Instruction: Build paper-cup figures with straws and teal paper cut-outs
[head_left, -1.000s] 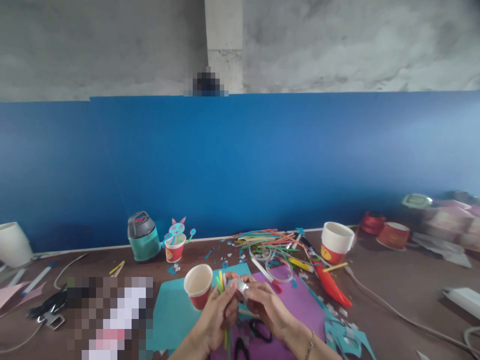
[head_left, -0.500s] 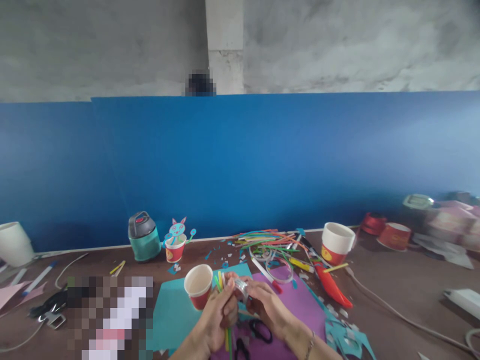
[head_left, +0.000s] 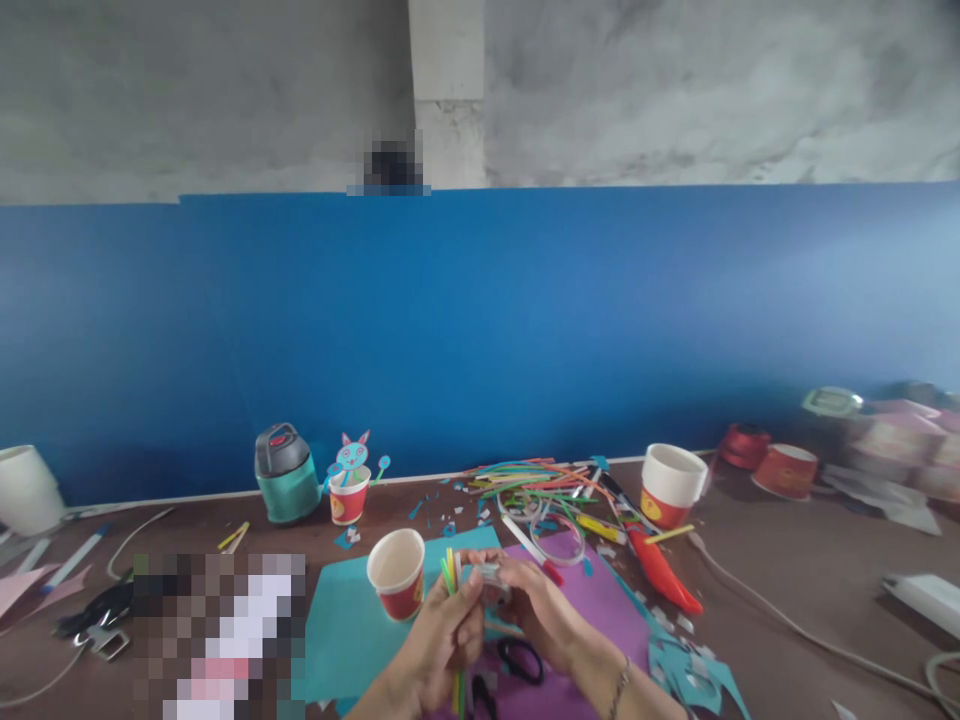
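Note:
My left hand (head_left: pixel 448 632) is closed around several thin green and yellow straw-like sticks (head_left: pixel 450 572). Its thumb and fingertips also pinch a small roll of clear tape (head_left: pixel 490 576). On the other side of that roll, my right hand (head_left: pixel 546 608) has its bent fingers on the tape. A red and white paper cup (head_left: pixel 396 578) stands upright just left of my hands, on a teal paper sheet (head_left: pixel 337 640). Below my hands lie black-handled scissors (head_left: pixel 520 662) on purple paper (head_left: pixel 619 625), partly hidden by my wrists.
Behind my hands lies a pile of coloured sticks (head_left: pixel 525 480) with a marker (head_left: pixel 529 548). A cup with a paper cat figure (head_left: pixel 351 470) and a teal flask (head_left: pixel 289 480) stand at the back left. White cups (head_left: pixel 671 485) and a red pouch (head_left: pixel 664 570) are rightward. A blue partition (head_left: pixel 480 330) closes the back.
My hands have shifted slightly right, and the tape roll has turned between them. The sticks in my left hand now stand more upright. The head behind the partition has moved a little left.

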